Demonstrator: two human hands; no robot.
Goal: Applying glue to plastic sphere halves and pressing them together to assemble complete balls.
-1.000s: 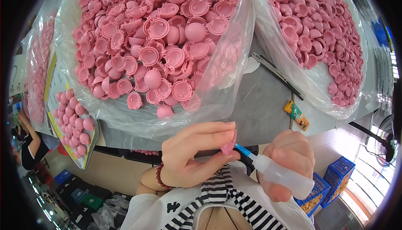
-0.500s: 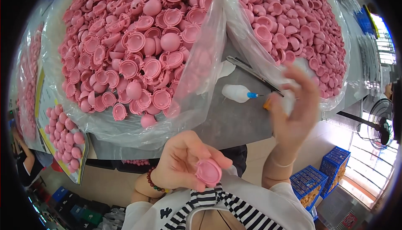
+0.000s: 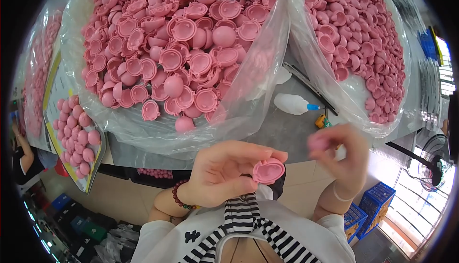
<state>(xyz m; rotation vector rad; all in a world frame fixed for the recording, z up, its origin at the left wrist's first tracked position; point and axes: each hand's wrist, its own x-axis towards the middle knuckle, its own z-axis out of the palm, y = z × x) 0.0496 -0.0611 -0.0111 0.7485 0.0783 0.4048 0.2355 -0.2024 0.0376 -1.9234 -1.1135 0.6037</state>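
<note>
My left hand (image 3: 222,169), a beaded bracelet on its wrist, pinches a pink plastic half-shell (image 3: 268,170) by its edge, the hollow side showing. To the right, my right hand (image 3: 346,155) is smeared by motion, with a small pink half-shell (image 3: 319,142) at its fingertips. A gap separates the two pieces. In front of my left hand lies a large heap of pink half-shells (image 3: 172,59) with ring-like rims, on a clear plastic bag (image 3: 143,138). A second heap of smaller pink half-shells (image 3: 366,47) fills another bag at the far right.
Between the bags, a white squeeze bottle (image 3: 291,104) with a blue tip, a long dark metal tool (image 3: 311,88) and a small yellow-green object (image 3: 322,121) lie on the grey table (image 3: 267,138). Closed pink balls (image 3: 74,136) sit at left. Blue crates (image 3: 375,203) and a fan (image 3: 430,160) stand at right.
My right hand has come back from beside the right-hand heap toward my left hand, now with a pink piece. My left hand has shifted slightly right and up, still holding its half-shell.
</note>
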